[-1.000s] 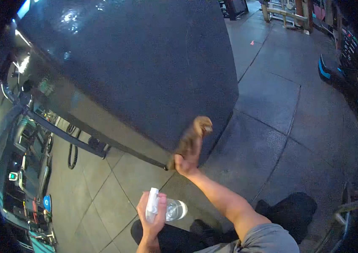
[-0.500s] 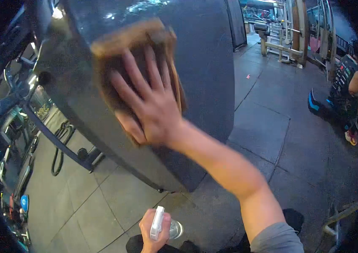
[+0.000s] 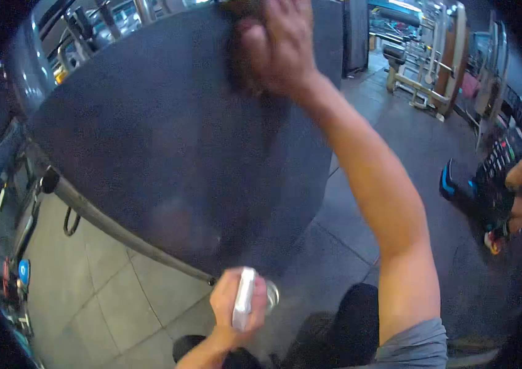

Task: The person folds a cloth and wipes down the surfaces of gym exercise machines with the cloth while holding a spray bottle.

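Observation:
A large dark panel (image 3: 150, 123) with a smooth surface fills the upper left and middle. My right hand (image 3: 282, 46) presses a brown cloth (image 3: 242, 58) against the panel's upper part, the arm stretched far up; the cloth is dark and blurred here. Low in the middle, my left hand (image 3: 236, 304) is wrapped round the neck of a spray bottle (image 3: 245, 298) with a white trigger head and a clear body, held in front of the panel's lower corner.
A person (image 3: 510, 178) in dark clothes is low at the right edge. Gym machines (image 3: 424, 61) stand at the upper right. Grey floor tiles (image 3: 113, 289) show at the lower left. A blue round item (image 3: 24, 272) is at the far left.
My right hand with the cloth has swept from the panel's lower corner up to its upper part. My left hand still holds the bottle. The view has tilted upward.

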`<state>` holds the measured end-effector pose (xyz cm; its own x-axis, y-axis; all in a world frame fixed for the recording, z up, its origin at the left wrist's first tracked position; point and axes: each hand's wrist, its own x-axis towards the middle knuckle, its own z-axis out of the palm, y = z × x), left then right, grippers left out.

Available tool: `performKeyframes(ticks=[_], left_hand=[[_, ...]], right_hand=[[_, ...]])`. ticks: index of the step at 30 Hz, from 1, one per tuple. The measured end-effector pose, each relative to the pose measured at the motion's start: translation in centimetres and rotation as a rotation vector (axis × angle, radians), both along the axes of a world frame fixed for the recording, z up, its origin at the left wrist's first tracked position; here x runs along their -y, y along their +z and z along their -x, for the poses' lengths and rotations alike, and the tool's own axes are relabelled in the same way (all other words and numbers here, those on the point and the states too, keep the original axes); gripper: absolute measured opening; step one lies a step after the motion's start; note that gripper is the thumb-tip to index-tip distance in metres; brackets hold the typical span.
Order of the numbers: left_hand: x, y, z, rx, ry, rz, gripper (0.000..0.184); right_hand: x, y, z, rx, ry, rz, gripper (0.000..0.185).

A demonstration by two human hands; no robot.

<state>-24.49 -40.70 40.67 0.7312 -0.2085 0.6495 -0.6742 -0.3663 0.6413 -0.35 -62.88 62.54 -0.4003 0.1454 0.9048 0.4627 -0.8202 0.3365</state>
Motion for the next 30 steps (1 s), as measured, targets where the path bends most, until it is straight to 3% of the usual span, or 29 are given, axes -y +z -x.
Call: performKeyframes(ticks=[2, 5, 6, 9, 15, 17, 19, 24, 27, 28, 30], left_hand=[[3.8, 4.3, -1.2, -0.014, 0.081, 0.075, 0.01], [7.1, 8.3, -3.8, 0.07, 0.115, 0.054, 0.01], [7.8, 8.7, -4.3, 0.149, 0.109, 0.029, 0.011], [9.5, 10.7, -6.0, 0.148, 0.143, 0.04, 0.009], [12.9, 11.7, -8.9, 0.086, 0.138, 0.103, 0.014], [13.9, 13.3, -10.2, -0.035, 0.146, 0.123, 0.017], [15.4, 15.2, -10.7, -0.219, 0.153, 0.228, 0.014], [17.5, 15.6, -12.2, -0.014, 0.284, 0.184, 0.013], [16.9, 14.3, -12.1, -0.018, 0.329, 0.008, 0.011], [16.8, 13.6, -12.4, 0.165, 0.321, -0.051, 0.012], [17.3, 13.0, -12.1, 0.184, 0.345, -0.019, 0.011]], right_hand=[[3.8, 3.1, -1.1, -0.108, 0.13, 0.162, 0.05], [4.5, 3.9, 0.6, -0.633, 0.049, 0.164, 0.039], [4.4, 4.2, 0.2, -0.381, 0.142, 0.201, 0.044], [6.0, 5.4, 0.0, -0.574, 0.04, 0.302, 0.042], [9.0, 3.9, -1.9, -0.518, 0.12, 0.055, 0.036], [9.5, 3.7, -3.0, -0.41, 0.226, 0.089, 0.032], [9.7, 4.2, -2.8, -0.486, 0.189, 0.146, 0.031], [10.1, 4.2, -3.1, -0.492, 0.2, 0.188, 0.035], [9.9, 3.8, -2.9, -0.358, 0.251, 0.202, 0.037], [10.1, 3.7, -2.3, -0.414, 0.221, 0.209, 0.038], [10.2, 3.2, -1.8, -0.493, 0.203, 0.188, 0.043]])
